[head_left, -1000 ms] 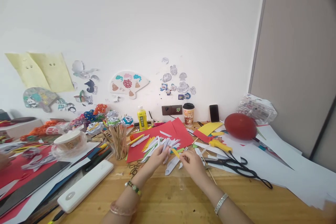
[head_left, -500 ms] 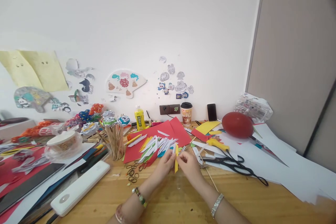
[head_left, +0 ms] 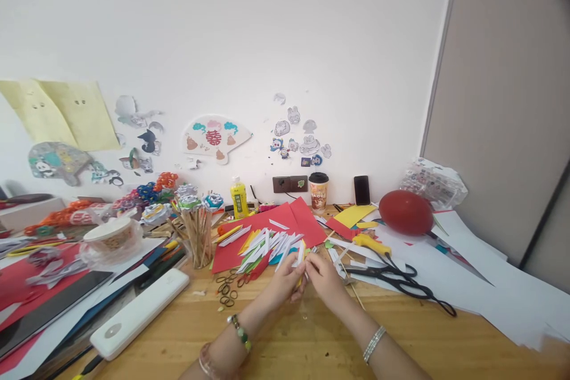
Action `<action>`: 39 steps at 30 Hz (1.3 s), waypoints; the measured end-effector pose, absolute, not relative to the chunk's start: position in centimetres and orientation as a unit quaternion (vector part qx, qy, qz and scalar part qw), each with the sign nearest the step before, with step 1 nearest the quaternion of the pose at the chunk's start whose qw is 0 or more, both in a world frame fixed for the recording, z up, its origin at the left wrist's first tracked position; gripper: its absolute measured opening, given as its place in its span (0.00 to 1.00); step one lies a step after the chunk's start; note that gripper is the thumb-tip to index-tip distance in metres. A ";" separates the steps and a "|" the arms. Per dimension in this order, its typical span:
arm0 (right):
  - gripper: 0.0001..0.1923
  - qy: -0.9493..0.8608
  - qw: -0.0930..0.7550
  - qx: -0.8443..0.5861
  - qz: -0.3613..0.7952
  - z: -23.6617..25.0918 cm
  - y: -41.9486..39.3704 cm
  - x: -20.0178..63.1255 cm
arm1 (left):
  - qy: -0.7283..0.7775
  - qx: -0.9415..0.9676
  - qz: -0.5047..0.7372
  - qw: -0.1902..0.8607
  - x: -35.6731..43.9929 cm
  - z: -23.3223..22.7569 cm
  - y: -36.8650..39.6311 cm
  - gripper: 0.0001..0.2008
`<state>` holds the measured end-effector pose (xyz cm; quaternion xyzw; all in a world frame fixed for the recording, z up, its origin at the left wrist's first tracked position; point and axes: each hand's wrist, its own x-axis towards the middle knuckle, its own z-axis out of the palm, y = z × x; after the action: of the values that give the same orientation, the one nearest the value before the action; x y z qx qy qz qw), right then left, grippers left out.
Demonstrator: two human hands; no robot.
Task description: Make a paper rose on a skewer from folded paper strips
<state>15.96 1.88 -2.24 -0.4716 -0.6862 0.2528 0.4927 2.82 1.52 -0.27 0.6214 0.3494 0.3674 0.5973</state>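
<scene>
My left hand point(head_left: 285, 282) and right hand point(head_left: 323, 278) together pinched a narrow folded yellow-and-white paper strip point(head_left: 301, 254) above the wooden tabletop point(head_left: 312, 344).

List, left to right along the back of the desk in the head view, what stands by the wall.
Yellow glue bottle → wall socket → lidded paper cup → phone propped upright → red balloon.
</scene>
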 end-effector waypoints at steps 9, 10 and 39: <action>0.13 -0.601 0.570 -0.433 0.356 -2.0 3.4 17.7 | 0.318 0.622 0.318 0.641 3.2 -0.6 0.6 0.26; 0.15 -0.591 0.574 -0.414 0.387 -2.1 3.5 17.8 | 0.313 0.619 0.312 0.649 3.3 -0.6 0.4 0.26; 0.22 -0.582 0.548 -0.300 0.521 -1.2 2.7 17.7 | 0.243 0.515 0.330 0.753 3.5 -1.2 0.5 0.17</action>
<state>17.69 2.66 -1.19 -0.3004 -0.5819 0.5209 0.5476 3.51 0.53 -1.18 0.5150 0.2433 0.3297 0.7529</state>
